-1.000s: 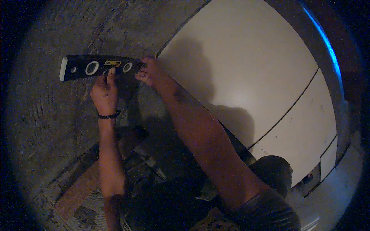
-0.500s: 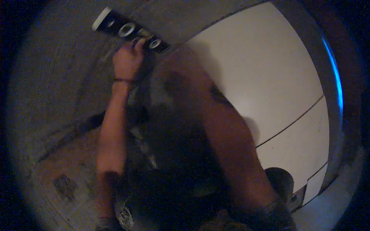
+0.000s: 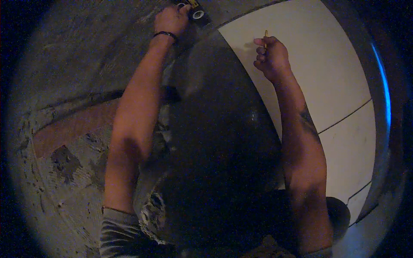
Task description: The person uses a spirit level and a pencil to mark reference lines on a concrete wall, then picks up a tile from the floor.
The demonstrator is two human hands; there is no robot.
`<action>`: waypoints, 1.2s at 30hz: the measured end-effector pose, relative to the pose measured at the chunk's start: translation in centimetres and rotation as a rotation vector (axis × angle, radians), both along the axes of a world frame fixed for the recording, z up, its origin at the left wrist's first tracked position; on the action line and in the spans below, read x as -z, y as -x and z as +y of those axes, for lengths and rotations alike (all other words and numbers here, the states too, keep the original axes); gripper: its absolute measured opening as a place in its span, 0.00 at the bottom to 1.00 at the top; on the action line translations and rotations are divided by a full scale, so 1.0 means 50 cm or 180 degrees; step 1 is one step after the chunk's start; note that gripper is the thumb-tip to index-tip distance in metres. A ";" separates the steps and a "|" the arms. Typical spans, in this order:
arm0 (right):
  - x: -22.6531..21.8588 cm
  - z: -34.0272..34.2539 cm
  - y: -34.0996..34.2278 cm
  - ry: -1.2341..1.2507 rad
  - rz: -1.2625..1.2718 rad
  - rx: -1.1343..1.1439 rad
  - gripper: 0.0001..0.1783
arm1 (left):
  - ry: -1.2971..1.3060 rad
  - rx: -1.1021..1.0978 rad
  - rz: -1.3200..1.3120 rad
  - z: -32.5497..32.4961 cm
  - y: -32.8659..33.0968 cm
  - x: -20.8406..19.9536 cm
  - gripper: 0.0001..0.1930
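Note:
At the top of the view my left hand [image 3: 173, 20] is closed on a dark spirit level [image 3: 200, 16] with round ringed windows. Most of the level is cut off by the upper edge. My right hand [image 3: 274, 60] is over the large pale panel [image 3: 327, 56], casting a shadow on it. Its fingers are curled round a thin yellow stick that looks like a pencil [image 3: 266, 33], one end poking up above the thumb.
Rough grey ground [image 3: 86, 69] with a reddish-brown strip [image 3: 73, 133] and mortar-like patches lies at left. Dark joints cross the pale surface. A bluish light streak [image 3: 380, 81] runs along the right, and a dark rounded thing [image 3: 338, 219] is beside my right forearm.
My left hand and the spirit level have moved up and right, partly out of view. My right hand, blurred before, has moved right over the pale panel, and the yellow stick now shows in it.

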State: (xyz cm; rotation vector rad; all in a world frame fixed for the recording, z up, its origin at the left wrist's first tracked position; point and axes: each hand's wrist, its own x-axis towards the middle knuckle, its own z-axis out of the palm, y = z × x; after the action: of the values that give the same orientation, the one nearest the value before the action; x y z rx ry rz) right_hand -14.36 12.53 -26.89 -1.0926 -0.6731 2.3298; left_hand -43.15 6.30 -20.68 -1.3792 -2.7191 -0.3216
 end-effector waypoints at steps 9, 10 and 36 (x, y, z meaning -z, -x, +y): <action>-0.011 -0.040 0.038 -0.0298 0.0192 0.0012 0.13 | 0.0164 -0.0312 -0.0396 -0.010 -0.026 -0.011 0.21; -0.017 -0.050 0.046 -0.0265 0.0213 0.0023 0.13 | -0.0188 -0.0255 -0.0445 -0.022 -0.024 -0.012 0.20; -0.175 -0.052 0.334 -0.4151 -0.0525 0.0933 0.26 | -0.0123 0.0549 0.0668 -0.130 0.079 -0.016 0.28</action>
State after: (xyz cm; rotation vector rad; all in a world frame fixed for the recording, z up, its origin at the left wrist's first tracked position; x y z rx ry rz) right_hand -31.06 9.92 -18.12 -0.6369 -1.6034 1.0858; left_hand -47.11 -0.20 -19.89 -1.5452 -2.4212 -0.2242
